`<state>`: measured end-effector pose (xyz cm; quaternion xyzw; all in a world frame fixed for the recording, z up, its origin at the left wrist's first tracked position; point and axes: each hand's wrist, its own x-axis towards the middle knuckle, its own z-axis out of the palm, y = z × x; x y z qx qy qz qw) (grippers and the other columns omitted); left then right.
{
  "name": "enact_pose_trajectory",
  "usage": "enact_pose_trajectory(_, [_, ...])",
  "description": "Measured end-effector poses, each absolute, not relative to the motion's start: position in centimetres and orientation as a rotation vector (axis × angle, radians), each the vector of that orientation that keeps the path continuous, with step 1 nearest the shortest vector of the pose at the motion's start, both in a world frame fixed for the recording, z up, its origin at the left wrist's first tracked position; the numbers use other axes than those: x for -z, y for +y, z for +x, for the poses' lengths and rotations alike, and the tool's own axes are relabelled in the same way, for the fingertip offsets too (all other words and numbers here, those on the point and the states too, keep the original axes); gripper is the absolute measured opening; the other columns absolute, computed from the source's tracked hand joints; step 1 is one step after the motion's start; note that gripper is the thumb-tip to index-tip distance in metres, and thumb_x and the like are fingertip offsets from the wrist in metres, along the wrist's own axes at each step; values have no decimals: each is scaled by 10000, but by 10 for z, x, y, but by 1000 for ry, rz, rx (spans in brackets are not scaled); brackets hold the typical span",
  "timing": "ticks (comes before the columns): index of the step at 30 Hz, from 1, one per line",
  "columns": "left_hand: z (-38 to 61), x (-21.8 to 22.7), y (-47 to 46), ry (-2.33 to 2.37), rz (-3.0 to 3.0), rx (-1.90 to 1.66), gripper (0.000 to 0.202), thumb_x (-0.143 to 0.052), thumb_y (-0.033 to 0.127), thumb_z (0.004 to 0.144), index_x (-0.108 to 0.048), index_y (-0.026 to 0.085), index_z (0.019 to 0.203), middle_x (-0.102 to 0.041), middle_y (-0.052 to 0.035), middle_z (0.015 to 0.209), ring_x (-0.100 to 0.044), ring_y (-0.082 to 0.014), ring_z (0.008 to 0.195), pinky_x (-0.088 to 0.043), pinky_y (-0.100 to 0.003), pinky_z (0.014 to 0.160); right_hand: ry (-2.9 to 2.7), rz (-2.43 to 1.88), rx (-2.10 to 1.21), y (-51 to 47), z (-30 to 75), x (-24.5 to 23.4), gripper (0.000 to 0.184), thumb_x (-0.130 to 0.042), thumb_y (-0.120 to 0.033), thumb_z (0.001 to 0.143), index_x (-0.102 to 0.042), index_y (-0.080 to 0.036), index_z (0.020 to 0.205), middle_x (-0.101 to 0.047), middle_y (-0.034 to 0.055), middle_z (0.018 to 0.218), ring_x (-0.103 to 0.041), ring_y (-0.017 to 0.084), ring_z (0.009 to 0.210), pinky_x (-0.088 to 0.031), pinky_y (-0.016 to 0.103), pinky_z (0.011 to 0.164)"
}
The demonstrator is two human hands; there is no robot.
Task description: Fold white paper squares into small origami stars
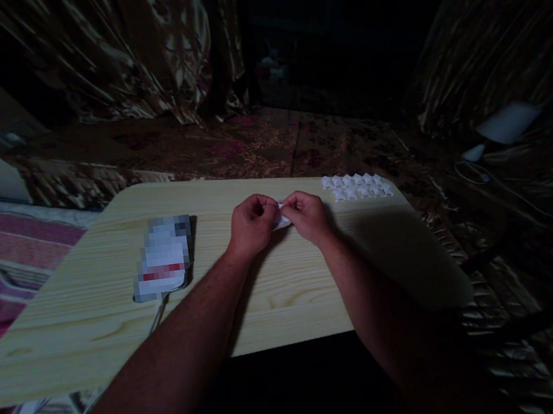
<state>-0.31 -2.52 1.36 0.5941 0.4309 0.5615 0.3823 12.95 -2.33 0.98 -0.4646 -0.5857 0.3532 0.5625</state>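
My left hand (251, 225) and my right hand (309, 215) meet over the middle of a light wooden table (93, 317). Both pinch a small white piece of folded paper (282, 218) between fingertips, and most of it is hidden by my fingers. At the table's far right corner lie several small white folded paper stars (357, 185) in two neat rows.
A phone (163, 256) lies flat on the table's left part, with a cable (157, 315) running off the near edge. A striped blanket (0, 254) is at the left, shiny patterned fabric (514, 252) at the right, and a white charger with cord (474, 154) lies there.
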Motion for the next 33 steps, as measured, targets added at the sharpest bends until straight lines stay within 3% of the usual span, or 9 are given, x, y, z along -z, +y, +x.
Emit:
enact_pose_trajectory(12, [-1, -13, -25, 1100, 1418, -1427, 181, -621, 318, 719, -633, 138, 728, -590, -8, 617, -492, -92, 521, -381, -201, 495, -1327, -1105, -909, -23, 129, -10, 73, -603, -232, 636, -572, -167, 641, -554, -31, 591, -494, 99, 568, -398, 223, 549])
enact_pose_trajectory(20, [-4, -13, -21, 1118, 1333, -1492, 178, -628, 315, 715, -627, 139, 732, -581, -2, 622, -479, -84, 529, -378, -196, 506, -1282, -1084, -1076, -32, 130, -23, 256, -600, -418, 713, -592, -170, 779, -594, -4, 697, -548, 119, 632, -444, 227, 550])
enact_pose_trajectory(25, [-5, -11, -18, 1047, 1285, -1533, 162, -623, 302, 721, -626, 143, 753, -578, 3, 648, -476, -79, 548, -375, -192, 516, -1336, -1067, -1088, -33, 125, -22, 258, -662, -326, 649, -561, -169, 827, -597, -18, 699, -543, 107, 626, -436, 223, 579])
enact_pose_trajectory(33, [-1, -16, -25, 1053, 1333, -1494, 165, -633, 306, 717, -637, 144, 752, -594, -3, 664, -495, -85, 568, -398, -198, 549, -1372, -1153, -870, -27, 122, -11, 106, -576, -272, 678, -561, -169, 698, -521, -40, 598, -459, 91, 558, -363, 209, 527])
